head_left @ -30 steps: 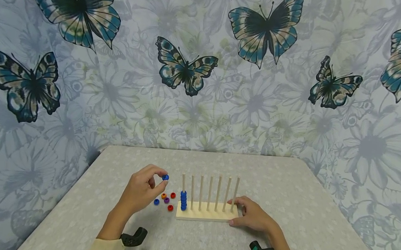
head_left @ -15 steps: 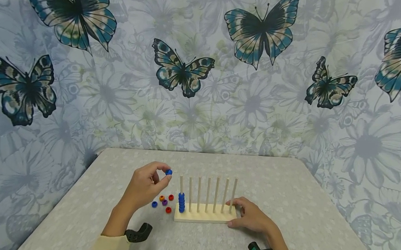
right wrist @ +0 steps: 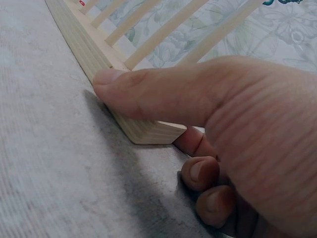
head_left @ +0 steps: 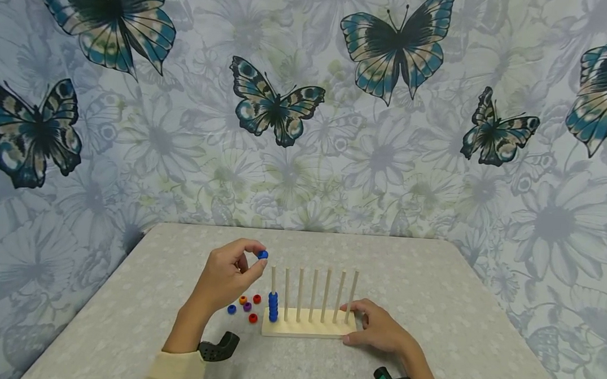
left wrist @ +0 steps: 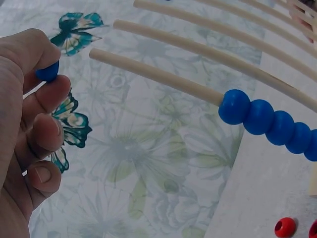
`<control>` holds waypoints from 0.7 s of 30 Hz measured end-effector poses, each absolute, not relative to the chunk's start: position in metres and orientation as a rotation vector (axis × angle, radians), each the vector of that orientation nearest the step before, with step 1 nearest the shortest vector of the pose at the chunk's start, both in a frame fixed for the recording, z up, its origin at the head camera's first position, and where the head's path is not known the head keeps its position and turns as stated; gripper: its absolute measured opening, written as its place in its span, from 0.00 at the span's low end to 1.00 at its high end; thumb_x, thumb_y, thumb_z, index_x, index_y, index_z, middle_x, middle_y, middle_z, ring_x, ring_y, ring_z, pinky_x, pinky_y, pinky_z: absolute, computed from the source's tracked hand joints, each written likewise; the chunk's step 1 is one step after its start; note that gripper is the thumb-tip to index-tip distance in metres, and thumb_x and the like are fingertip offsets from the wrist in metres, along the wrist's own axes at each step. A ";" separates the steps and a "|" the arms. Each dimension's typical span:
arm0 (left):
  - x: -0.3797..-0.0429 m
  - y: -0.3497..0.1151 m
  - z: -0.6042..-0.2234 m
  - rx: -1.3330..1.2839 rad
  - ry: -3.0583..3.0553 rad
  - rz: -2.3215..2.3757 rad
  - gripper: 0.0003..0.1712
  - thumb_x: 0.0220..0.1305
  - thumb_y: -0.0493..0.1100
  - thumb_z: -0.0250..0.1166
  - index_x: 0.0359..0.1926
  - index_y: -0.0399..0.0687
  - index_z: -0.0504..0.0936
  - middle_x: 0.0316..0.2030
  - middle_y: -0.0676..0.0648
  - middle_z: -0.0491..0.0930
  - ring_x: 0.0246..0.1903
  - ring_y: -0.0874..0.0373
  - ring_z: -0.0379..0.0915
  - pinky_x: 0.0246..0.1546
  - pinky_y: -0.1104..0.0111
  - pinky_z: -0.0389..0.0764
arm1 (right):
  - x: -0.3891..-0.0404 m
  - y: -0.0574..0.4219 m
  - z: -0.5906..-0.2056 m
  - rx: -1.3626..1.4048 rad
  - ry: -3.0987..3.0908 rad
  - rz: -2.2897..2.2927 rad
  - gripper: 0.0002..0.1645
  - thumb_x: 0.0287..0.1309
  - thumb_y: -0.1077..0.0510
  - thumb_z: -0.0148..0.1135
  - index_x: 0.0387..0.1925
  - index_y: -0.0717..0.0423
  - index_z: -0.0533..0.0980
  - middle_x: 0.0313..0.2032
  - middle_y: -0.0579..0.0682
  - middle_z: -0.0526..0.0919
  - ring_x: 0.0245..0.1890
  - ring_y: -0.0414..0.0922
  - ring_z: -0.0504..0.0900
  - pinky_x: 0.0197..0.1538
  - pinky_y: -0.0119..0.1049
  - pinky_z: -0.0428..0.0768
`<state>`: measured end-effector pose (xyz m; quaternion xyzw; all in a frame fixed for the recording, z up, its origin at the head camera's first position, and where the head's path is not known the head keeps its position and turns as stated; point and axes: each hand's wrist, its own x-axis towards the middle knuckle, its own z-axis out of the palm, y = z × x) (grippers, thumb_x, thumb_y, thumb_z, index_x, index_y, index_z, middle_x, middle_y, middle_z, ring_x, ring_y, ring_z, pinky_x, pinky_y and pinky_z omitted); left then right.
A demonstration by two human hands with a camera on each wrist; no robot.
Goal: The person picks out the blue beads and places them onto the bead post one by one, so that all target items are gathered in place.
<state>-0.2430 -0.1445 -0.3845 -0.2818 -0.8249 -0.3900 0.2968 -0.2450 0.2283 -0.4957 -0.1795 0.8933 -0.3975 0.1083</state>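
Note:
A blue bead (head_left: 263, 255) is pinched between thumb and index finger of my left hand (head_left: 227, 272), just left of the leftmost peg's top. In the left wrist view that bead (left wrist: 47, 73) is partly covered by the fingers. The pegs rise from a pale wooden base (head_left: 307, 327) in one row. Several blue beads (head_left: 273, 307) are stacked on the leftmost peg (head_left: 273, 278), whose upper part is bare. My right hand (head_left: 379, 327) grips the right end of the base, thumb (right wrist: 143, 94) along its front edge and fingers behind.
Left of the base lie several loose beads on the table: two red, one being the nearer red bead (head_left: 253, 318), an orange bead (head_left: 243, 300), a purple bead (head_left: 247, 307) and a blue bead (head_left: 231, 309). The other pegs (head_left: 313, 294) carry no beads.
My left hand has moved right and up with the blue bead, closer to the top of the leftmost peg. The right hand keeps its grip on the base. The head view has shifted slightly.

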 end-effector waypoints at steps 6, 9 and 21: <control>-0.245 -0.142 -0.385 -0.750 -2.189 -1.045 0.13 0.60 0.39 0.72 0.46 0.56 0.83 0.35 0.57 0.82 0.16 0.69 0.62 0.14 0.73 0.66 | -0.245 0.227 -0.495 -0.532 2.628 -1.174 0.35 0.45 0.44 0.80 0.58 0.39 0.78 0.46 0.46 0.76 0.28 0.39 0.68 0.30 0.32 0.70; -0.246 -0.141 -0.385 -0.769 -2.193 -1.063 0.13 0.61 0.40 0.72 0.46 0.55 0.83 0.35 0.57 0.82 0.16 0.69 0.62 0.14 0.73 0.67 | -0.243 0.228 -0.495 -0.528 2.626 -1.179 0.36 0.45 0.44 0.80 0.58 0.40 0.78 0.47 0.46 0.76 0.28 0.39 0.67 0.30 0.31 0.70; -0.246 -0.139 -0.384 -0.797 -2.217 -1.060 0.12 0.62 0.42 0.72 0.46 0.56 0.83 0.36 0.57 0.82 0.16 0.69 0.62 0.15 0.73 0.67 | -0.245 0.227 -0.494 -0.497 2.602 -1.210 0.36 0.44 0.46 0.81 0.58 0.39 0.78 0.40 0.49 0.73 0.25 0.38 0.64 0.27 0.30 0.68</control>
